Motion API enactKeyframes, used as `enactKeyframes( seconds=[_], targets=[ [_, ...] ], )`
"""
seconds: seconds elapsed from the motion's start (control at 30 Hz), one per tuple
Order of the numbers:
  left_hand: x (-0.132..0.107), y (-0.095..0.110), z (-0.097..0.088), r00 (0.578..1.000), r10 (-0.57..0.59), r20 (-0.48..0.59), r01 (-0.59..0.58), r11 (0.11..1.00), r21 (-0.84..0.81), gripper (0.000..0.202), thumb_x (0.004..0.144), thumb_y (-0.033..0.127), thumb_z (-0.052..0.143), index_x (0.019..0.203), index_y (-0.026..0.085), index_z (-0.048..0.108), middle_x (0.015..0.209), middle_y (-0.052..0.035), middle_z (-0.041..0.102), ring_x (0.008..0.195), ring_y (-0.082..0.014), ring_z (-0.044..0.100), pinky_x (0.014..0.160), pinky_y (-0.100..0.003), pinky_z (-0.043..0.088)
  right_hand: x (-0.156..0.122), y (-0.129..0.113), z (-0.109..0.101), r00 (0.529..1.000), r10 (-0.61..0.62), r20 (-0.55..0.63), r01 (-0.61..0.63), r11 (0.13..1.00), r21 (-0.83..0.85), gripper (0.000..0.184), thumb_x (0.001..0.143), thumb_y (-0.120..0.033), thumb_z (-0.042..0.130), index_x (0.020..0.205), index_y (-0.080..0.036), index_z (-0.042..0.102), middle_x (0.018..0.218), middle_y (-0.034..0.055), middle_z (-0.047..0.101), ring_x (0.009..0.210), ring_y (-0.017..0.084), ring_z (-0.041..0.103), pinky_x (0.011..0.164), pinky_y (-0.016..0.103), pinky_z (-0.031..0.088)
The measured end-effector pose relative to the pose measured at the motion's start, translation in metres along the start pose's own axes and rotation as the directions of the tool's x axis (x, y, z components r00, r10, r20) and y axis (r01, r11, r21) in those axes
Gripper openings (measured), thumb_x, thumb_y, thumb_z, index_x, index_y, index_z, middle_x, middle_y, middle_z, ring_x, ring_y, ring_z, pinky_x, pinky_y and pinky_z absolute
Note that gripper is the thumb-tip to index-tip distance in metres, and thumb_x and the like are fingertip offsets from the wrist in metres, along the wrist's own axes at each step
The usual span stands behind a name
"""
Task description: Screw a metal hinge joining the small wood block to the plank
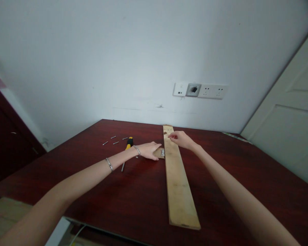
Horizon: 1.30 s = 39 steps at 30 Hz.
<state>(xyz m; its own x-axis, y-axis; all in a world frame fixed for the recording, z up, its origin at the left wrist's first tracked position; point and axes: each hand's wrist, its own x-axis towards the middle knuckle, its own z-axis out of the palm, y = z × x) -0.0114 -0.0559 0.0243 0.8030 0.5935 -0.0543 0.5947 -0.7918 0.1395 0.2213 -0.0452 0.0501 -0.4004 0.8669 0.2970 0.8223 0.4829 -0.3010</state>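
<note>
Found flat tan wooden block [159,153] set beside long pale wooden plank [179,184], gripped in left hand [147,150]. Cannot tell contents of pinched right hand [182,139]. Counted four loose silver metal screws [113,137].

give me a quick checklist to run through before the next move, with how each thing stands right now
1. Board lying on the table: ok, its broad face is up.
2. Left hand on the small brown piece: ok, thumb and fingers are at it.
3. Small brown piece flush against the board: cannot tell; it sits at the board's left edge, but any gap is too small to see.
4. Right hand holding something: cannot tell; its fingers are pinched over the board's far part.
5. Screwdriver clear to pick up: not ok, the left forearm crosses over it.
6. Four metal pins in sight: ok, loose beyond the left forearm.
</note>
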Motion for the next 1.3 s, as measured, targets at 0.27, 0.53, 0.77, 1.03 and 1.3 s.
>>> enactKeyframes(
  seconds=[0.27, 0.53, 0.77, 1.03, 1.3],
  targets=[
    [0.007, -0.003, 0.002, 0.995, -0.101, 0.016, 0.101, 0.994, -0.038, 0.09, 0.074, 0.049, 0.066, 0.144, 0.007, 0.028, 0.123, -0.0184, 0.056, 0.108, -0.0284, 0.057, 0.088, -0.029, 0.042, -0.021, -0.005, -0.007, 1.0, -0.018, 0.0, 0.018, 1.0, 0.015, 0.027, 0.081, -0.017, 0.052, 0.099, -0.016, 0.072, 0.092, 0.0075, 0.072, 0.082, 0.017, 0.066, 0.074, 0.024, 0.047],
    [0.001, -0.013, 0.004, 0.993, -0.113, -0.031, 0.108, 0.986, -0.128, 0.096, 0.072, 0.05, 0.067, 0.146, 0.009, 0.021, 0.127, -0.0182, 0.055, 0.116, -0.0304, 0.053, 0.09, -0.032, 0.041, -0.018, -0.02, 0.004, 0.988, -0.119, 0.103, 0.108, 0.989, 0.106, 0.044, 0.076, -0.027, 0.066, 0.118, -0.015, 0.063, 0.114, 0.0117, 0.066, 0.086, 0.019, 0.064, 0.077, 0.029, 0.05],
    [-0.024, -0.017, -0.011, 0.987, -0.113, -0.113, 0.098, 0.987, -0.13, 0.097, 0.072, 0.047, 0.069, 0.147, 0.012, 0.017, 0.127, -0.0161, 0.056, 0.116, -0.0286, 0.053, 0.091, -0.032, 0.041, -0.003, -0.039, 0.025, 0.98, -0.05, 0.195, -0.012, 0.951, 0.308, 0.06, 0.072, -0.041, 0.073, 0.122, -0.013, 0.058, 0.101, 0.0108, 0.069, 0.071, 0.014, 0.065, 0.065, 0.027, 0.052],
    [-0.059, -0.03, -0.028, 0.973, -0.158, -0.171, 0.144, 0.985, -0.091, 0.098, 0.074, 0.047, 0.068, 0.149, 0.014, 0.014, 0.13, -0.0161, 0.054, 0.119, -0.0288, 0.051, 0.094, -0.033, 0.039, 0.026, -0.081, 0.05, 0.928, 0.147, 0.343, -0.357, 0.617, 0.702, 0.055, 0.069, -0.03, 0.08, 0.113, -0.004, 0.059, 0.062, 0.0035, 0.068, 0.05, 0.012, 0.063, 0.042, 0.019, 0.053],
    [-0.108, -0.05, -0.037, 0.957, -0.264, -0.119, 0.265, 0.964, -0.014, 0.094, 0.075, 0.045, 0.066, 0.147, 0.01, 0.017, 0.128, -0.017, 0.054, 0.116, -0.0282, 0.051, 0.095, -0.032, 0.039, 0.055, -0.114, 0.061, 0.92, 0.129, 0.371, -0.371, 0.597, 0.711, 0.028, 0.073, -0.014, 0.075, 0.098, -0.006, 0.064, 0.055, 0.0006, 0.066, 0.046, 0.009, 0.061, 0.039, 0.015, 0.051]
  ],
)
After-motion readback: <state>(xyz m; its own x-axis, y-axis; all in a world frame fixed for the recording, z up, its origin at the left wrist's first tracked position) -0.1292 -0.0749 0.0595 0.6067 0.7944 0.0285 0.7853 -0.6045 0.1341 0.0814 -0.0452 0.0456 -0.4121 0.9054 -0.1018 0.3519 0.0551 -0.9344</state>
